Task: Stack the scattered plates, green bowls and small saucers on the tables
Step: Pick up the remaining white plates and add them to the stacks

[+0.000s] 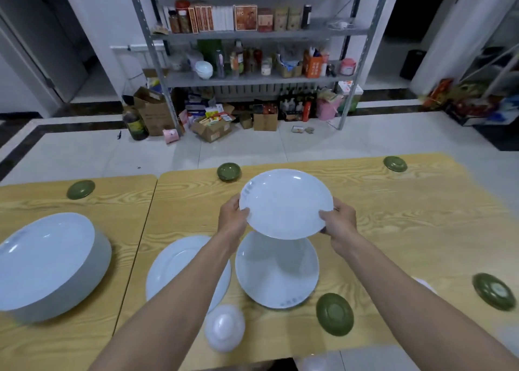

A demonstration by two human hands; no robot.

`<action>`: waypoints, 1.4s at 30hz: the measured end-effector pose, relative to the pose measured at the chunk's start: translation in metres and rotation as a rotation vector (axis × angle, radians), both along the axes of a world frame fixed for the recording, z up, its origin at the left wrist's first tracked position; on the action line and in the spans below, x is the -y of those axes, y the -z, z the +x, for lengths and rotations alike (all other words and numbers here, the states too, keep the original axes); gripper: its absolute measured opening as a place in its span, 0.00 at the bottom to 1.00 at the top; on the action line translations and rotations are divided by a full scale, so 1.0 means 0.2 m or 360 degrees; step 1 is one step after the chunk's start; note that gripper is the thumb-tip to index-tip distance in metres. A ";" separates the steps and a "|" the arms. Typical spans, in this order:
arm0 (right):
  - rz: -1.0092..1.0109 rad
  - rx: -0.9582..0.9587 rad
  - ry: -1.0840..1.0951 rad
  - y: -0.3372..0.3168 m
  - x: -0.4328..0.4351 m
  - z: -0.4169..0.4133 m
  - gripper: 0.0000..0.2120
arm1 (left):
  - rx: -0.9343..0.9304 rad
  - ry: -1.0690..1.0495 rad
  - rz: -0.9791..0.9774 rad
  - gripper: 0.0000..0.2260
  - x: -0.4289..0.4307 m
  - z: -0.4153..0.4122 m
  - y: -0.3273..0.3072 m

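A white plate (286, 202) is held in the air over the right table, my left hand (233, 220) gripping its left rim and my right hand (341, 222) its right rim. Right below it lies another white plate (276, 269), with a third, upside-down white plate (182, 266) to its left. A tall stack of white plates (53, 261) stands on the left table. Green bowls sit scattered: upright (229, 171), inverted (80, 189), (395, 163), (334, 314), (494, 291). An inverted white saucer (224, 327) lies near the front edge.
Two wooden tables (407, 216) stand side by side with a narrow gap (140, 230) between them. Beyond them is tiled floor and a metal shelf rack (252, 33) with boxes and bottles. Cardboard boxes (210, 129) sit on the floor.
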State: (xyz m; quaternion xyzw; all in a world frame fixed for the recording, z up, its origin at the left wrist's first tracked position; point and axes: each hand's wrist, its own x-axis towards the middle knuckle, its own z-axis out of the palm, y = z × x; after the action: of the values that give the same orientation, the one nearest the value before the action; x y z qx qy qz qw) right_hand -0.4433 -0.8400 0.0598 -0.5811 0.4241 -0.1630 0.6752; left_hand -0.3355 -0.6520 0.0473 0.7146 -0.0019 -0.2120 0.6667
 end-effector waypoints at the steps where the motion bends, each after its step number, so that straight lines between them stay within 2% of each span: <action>1: 0.0065 -0.0011 -0.0076 -0.01 -0.02 -0.07 0.23 | 0.0018 0.0012 -0.0014 0.20 -0.02 -0.05 0.00; 3: 0.0213 -0.0044 -0.0142 -0.02 -0.04 -0.19 0.25 | 0.0026 0.0016 -0.0040 0.21 -0.04 -0.13 -0.01; 7: 0.0422 0.0049 0.0031 -0.01 -0.06 -0.36 0.30 | 0.0168 0.0196 0.0089 0.18 -0.08 -0.25 -0.01; 9: 0.0464 0.0119 0.0131 0.00 -0.05 -0.43 0.31 | 0.0497 0.0342 0.0535 0.17 -0.10 -0.28 -0.01; 11: 0.0473 0.0169 0.0238 0.01 -0.03 -0.49 0.33 | 0.0928 0.0456 0.1032 0.21 -0.12 -0.34 -0.01; 14: 0.0471 0.0145 0.0373 0.01 0.01 -0.58 0.35 | 0.1354 0.0569 0.1345 0.22 -0.12 -0.47 -0.03; 16: 0.0499 0.0159 0.0431 0.02 0.04 -0.64 0.36 | 0.1439 0.0607 0.1496 0.23 -0.10 -0.58 -0.01; 20: 0.0524 0.0236 0.0476 0.04 0.09 -0.77 0.35 | 0.1422 0.0631 0.1741 0.24 -0.05 -0.76 0.05; 31: 0.0628 0.0288 0.0387 0.07 0.14 -0.97 0.35 | 0.1236 0.0689 0.1954 0.24 0.01 -1.07 0.21; 39: 0.0662 0.0312 0.0378 0.09 0.14 -0.95 0.35 | 0.1229 0.0681 0.1894 0.23 0.04 -1.08 0.29; 42: 0.0679 0.0311 0.0391 0.10 0.14 -0.93 0.35 | 0.0961 0.0463 0.1683 0.23 0.05 -1.07 0.35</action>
State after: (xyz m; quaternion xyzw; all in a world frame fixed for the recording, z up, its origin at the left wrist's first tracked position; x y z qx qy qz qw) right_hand -0.6292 -0.8689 0.0407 -0.3514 0.4490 -0.2060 0.7953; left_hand -0.5503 -0.6625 -0.0221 0.9686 -0.1823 -0.0614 0.1573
